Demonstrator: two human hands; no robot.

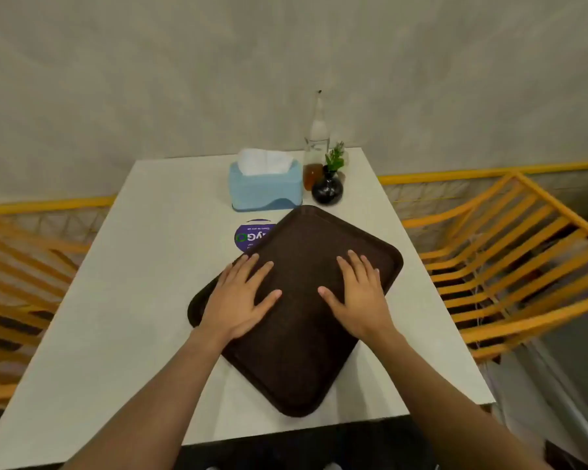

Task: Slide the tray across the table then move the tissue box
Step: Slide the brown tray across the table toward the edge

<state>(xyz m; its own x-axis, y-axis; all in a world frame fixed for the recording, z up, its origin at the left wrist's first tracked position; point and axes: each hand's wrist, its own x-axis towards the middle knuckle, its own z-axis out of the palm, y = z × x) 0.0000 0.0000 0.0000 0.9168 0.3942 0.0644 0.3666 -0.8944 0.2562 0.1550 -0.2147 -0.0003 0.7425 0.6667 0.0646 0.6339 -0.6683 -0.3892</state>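
A dark brown tray (299, 361) lies turned at an angle on the white table (123, 300), its far corner close to the tissue box. My left hand (241, 296) lies flat on the tray's left part, fingers spread. On its right part rests my right hand (357, 293), palm down with fingers apart. The light blue tissue box (267, 188), with a white tissue sticking out of its top, stands at the table's far side, beyond the tray.
A glass bottle (316, 154) with brown liquid and a small black vase (327, 189) holding a green sprig stand right of the tissue box. A round purple sticker (248, 235) is partly under the tray. Orange slatted chairs (510, 266) flank the table.
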